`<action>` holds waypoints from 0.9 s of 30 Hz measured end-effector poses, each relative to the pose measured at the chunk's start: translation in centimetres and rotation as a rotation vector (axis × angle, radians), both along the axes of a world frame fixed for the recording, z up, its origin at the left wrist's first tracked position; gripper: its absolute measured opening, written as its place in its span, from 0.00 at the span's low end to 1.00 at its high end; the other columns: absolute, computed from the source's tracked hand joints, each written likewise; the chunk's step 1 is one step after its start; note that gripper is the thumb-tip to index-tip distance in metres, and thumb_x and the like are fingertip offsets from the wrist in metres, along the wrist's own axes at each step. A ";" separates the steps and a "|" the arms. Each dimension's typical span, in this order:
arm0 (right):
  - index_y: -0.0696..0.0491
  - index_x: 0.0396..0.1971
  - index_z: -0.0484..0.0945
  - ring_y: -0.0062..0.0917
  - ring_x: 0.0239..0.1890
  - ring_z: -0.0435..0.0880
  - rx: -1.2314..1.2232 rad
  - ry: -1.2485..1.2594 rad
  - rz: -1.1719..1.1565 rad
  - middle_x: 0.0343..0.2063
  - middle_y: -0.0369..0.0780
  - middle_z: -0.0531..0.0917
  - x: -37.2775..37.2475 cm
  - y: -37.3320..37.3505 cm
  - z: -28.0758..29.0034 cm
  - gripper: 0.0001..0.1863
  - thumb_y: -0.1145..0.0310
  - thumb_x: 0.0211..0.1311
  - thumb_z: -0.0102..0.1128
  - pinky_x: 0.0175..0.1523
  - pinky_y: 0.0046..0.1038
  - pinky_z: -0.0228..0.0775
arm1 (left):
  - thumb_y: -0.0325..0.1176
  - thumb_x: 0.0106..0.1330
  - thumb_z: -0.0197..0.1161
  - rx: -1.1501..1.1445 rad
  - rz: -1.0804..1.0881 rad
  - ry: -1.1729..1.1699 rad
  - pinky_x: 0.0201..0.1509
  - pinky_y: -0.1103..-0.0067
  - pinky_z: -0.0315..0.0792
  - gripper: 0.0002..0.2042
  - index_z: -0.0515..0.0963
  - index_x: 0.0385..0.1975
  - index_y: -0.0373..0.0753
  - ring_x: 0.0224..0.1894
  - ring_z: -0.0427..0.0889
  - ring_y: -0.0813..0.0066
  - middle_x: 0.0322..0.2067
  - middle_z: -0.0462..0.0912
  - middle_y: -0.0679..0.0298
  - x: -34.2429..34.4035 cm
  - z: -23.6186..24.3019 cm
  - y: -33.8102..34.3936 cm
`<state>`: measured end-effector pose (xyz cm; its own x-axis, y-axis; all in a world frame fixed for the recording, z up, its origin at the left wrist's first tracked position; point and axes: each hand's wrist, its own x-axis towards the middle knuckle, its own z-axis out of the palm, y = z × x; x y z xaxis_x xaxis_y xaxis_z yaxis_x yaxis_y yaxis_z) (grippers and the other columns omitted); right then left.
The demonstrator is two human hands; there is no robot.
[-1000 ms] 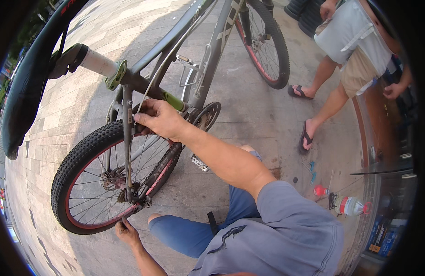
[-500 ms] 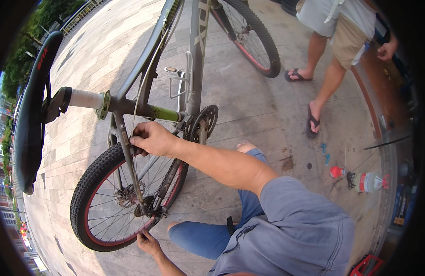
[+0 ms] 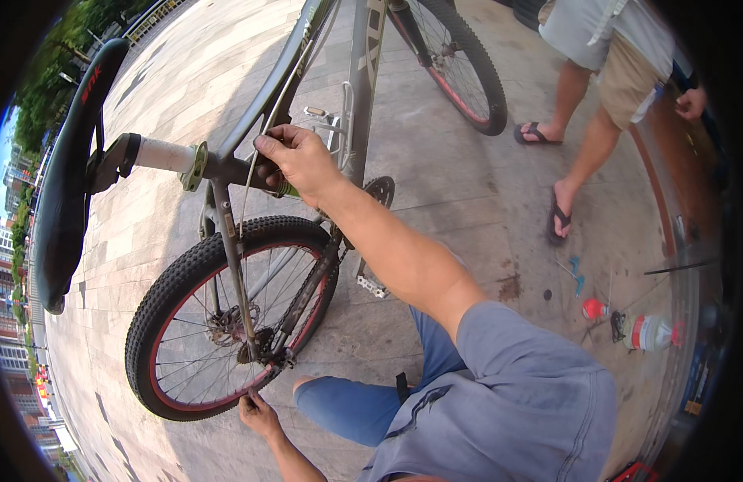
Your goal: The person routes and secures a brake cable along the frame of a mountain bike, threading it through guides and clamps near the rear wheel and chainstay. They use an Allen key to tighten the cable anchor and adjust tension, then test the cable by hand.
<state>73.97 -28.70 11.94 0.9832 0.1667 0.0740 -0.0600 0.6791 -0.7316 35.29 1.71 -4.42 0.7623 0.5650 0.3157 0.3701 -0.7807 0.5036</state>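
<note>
A grey and green mountain bike (image 3: 359, 76) stands upright in front of me. My right hand (image 3: 299, 165) is closed in a pinch at the frame below the seat post. A thin pale cable (image 3: 247, 189) runs past its thumb and fingertips, which seem to grip it. Low down, the fingers of my left hand (image 3: 259, 415) are pressed together at the lower edge of the rear wheel (image 3: 143, 325), just below the rear derailleur (image 3: 279, 361). What they hold, if anything, is too small to tell. The black saddle (image 3: 70, 193) is at the left.
A person in sandals (image 3: 588, 149) stands at the far right. On the paving lie a turquoise tool (image 3: 577, 275), a red-capped item (image 3: 594, 308) and a plastic bottle (image 3: 651, 332). The front wheel (image 3: 468, 68) is at the top. My bent knee (image 3: 339, 406) is close to the rear wheel.
My right hand has moved up and slightly right, from the seat stay to the frame tube along the cable. My left hand stays by the rear wheel. The view has shifted slightly.
</note>
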 end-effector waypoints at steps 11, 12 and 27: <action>0.60 0.32 0.74 0.19 0.19 0.79 -0.030 0.082 -0.074 0.22 0.38 0.79 -0.1 0.3 -0.5 0.09 0.69 0.61 0.59 0.20 0.19 0.71 | 0.37 0.67 0.59 0.077 0.061 -0.013 0.23 0.70 0.58 0.21 0.63 0.16 0.30 0.18 0.58 0.68 0.14 0.63 0.57 0.8 1.1 -0.4; 0.60 0.31 0.74 0.19 0.18 0.78 -0.052 0.079 -0.093 0.22 0.38 0.79 -0.1 0.2 -0.7 0.09 0.69 0.61 0.60 0.20 0.20 0.71 | 0.37 0.67 0.59 0.101 0.073 0.005 0.23 0.71 0.58 0.21 0.63 0.16 0.31 0.19 0.58 0.70 0.14 0.63 0.58 1.0 1.1 -0.7; 0.60 0.24 0.76 0.18 0.13 0.75 -0.030 0.050 -0.158 0.15 0.37 0.77 0.8 0.4 -1.2 0.09 0.69 0.57 0.62 0.16 0.22 0.63 | 0.36 0.68 0.56 0.152 -0.001 0.097 0.27 0.70 0.65 0.17 0.71 0.22 0.28 0.19 0.69 0.64 0.18 0.75 0.51 1.2 0.4 0.3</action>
<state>74.77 -28.31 10.70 0.9997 0.0115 0.0212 0.0083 0.6607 -0.7506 36.45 1.96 -4.02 0.7938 0.5159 0.3221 0.4106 -0.8453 0.3420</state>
